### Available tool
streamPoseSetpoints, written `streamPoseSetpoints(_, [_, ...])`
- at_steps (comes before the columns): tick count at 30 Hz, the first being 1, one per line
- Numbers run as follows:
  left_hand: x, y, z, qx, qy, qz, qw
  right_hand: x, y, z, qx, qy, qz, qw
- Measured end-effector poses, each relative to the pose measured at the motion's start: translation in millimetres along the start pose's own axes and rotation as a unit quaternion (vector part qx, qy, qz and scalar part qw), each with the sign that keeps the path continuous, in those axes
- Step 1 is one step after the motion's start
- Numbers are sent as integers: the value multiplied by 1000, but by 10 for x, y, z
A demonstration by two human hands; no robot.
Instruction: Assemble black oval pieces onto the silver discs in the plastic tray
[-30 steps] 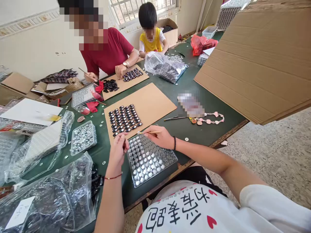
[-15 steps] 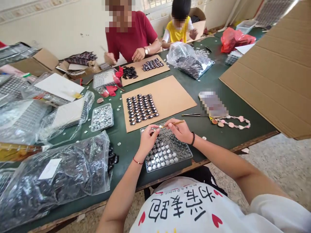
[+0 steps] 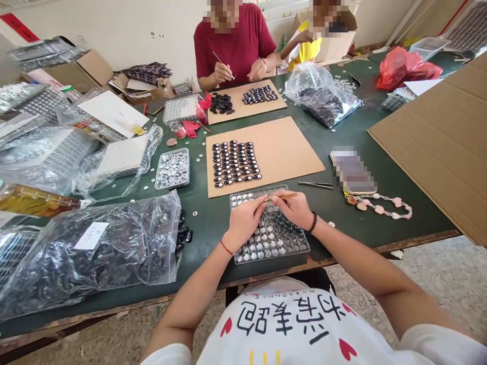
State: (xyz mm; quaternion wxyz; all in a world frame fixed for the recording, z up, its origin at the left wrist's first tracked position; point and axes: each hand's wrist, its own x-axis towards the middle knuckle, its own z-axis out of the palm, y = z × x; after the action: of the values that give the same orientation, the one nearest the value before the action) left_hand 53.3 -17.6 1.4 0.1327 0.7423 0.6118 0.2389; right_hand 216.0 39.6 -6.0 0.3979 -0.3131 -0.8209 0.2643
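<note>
Clear plastic, gridded and filled with small silvery round pieces: the tray (image 3: 283, 248) lies at the table's near edge, at six o'clock from the cardboard sheet (image 3: 289, 147) that carries rows of dark oval pieces (image 3: 235, 162). Both of the person's hands hover over the far half of this tray. The left hand (image 3: 245, 219) comes in from seven o'clock, forearm angled up across the table edge, a red string at the wrist, fingers curled narrow with the tips pinched together; whether a piece sits between them cannot be told. The right hand (image 3: 297, 208) comes in from four o'clock, a dark bead bracelet at the wrist, fingers closed on a thin wooden stick (image 3: 286, 195) that points toward nine o'clock, its tip close by the left fingertips.

Against half a second ago, the hands keep much the same pose, yet the left fingertips have drawn nearer the stick and the stick lies flatter. The view has swung, so tray and sheet sit further toward three o'clock in the frame.

At twelve o'clock, a person in a red shirt (image 3: 236, 43) works at a second cardboard sheet. A clear bag of dark pieces (image 3: 91, 253) lies at nine o'clock from the tray.
</note>
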Motion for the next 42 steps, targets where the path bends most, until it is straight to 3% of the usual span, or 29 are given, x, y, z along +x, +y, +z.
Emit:
streamPoseSetpoints(4, [-14,-37,28,87,9,2,996,2,-18,18,14,3,-32,999])
streamPoseSetpoints(8, [-23,-26,26,93,13,-6,996,-15,-34,32,10,14,-54,998])
streamPoseSetpoints(14, [37,-13,-3,6,-11,-45,999,-13,-20,44,-8,43,-83,996])
streamPoseSetpoints(20, [108,-41,-29,-96,-3,-99,990,13,-16,51,-3,18,-56,998])
streamPoseSetpoints(26, [95,-5,-6,-110,-5,-108,988,11,-11,95,-54,133,-4,990])
streamPoseSetpoints(30, [102,-33,7,-112,-16,-114,987,5,44,90,-17,73,35,997])
streamPoseSetpoints(33, [129,-97,-6,-128,2,-130,983,11,65,76,20,22,14,999])
streamPoseSetpoints(36, [153,-152,-30,-142,14,-143,979,24,51,74,16,18,-9,1000])
streamPoseSetpoints(42, [157,-155,-39,-167,20,-159,973,19,20,76,-7,31,11,999])
